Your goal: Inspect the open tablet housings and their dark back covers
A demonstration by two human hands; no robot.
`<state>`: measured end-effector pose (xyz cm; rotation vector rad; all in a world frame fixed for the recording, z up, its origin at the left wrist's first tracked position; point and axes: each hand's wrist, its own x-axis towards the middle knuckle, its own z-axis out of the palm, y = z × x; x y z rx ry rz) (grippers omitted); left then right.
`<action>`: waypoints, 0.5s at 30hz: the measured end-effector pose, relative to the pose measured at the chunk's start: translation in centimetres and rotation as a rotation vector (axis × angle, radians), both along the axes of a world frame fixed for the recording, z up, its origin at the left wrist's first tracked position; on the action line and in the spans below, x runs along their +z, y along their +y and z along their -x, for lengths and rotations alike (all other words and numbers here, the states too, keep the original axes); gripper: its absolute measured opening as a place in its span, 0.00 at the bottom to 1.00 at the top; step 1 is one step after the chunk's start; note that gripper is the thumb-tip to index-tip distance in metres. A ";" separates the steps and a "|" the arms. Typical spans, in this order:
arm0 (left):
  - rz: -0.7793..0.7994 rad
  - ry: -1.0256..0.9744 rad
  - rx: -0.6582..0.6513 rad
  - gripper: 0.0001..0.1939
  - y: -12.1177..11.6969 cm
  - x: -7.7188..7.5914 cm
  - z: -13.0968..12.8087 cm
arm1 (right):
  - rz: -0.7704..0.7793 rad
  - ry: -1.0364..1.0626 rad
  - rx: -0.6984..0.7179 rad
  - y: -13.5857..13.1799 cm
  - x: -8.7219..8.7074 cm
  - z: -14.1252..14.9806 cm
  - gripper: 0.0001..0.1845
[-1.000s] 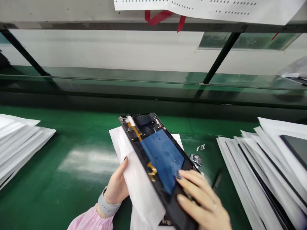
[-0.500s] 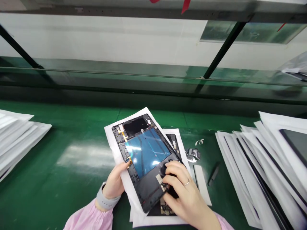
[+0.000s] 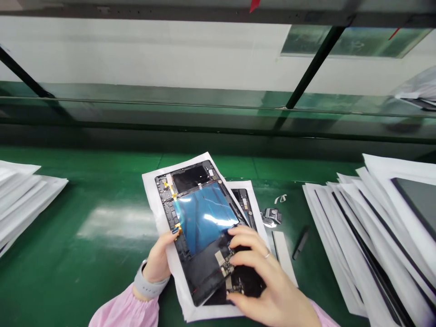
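Note:
An opened tablet (image 3: 204, 271), its inner parts and a blue-filmed battery area exposed, lies tilted on a white foam sheet (image 3: 152, 190). My left hand (image 3: 160, 259) grips tablet and sheet at the left edge, thumb on top. At the lower right edge is my right hand (image 3: 269, 277), its fingers curved over the small circuit board and its thumb spread apart below them. Whether those fingertips touch the tablet I cannot tell. Underneath, a second opened tablet (image 3: 243, 200) rests on another white sheet (image 3: 257, 213), partly covered by the first and by my right hand.
To the right lie a roll of shiny tape (image 3: 272, 215), a curled white scrap (image 3: 281, 199), a pale strip (image 3: 285, 259) and a dark pen-like tool (image 3: 301, 243). White-sleeved tablets (image 3: 340, 245) are stacked at the right, white sleeves (image 3: 30, 200) at the left.
My right thumb has come away from the upper tablet's edge, and the fingers have spread. More of the small circuit board shows. The whole view has shifted slightly.

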<state>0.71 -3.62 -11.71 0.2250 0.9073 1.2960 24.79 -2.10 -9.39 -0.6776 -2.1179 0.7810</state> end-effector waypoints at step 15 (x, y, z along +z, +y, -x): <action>-0.020 -0.214 -0.222 0.12 -0.9 -0.4 0.7 | 0.825 0.277 -0.275 1.2 0.1 -0.7 0.19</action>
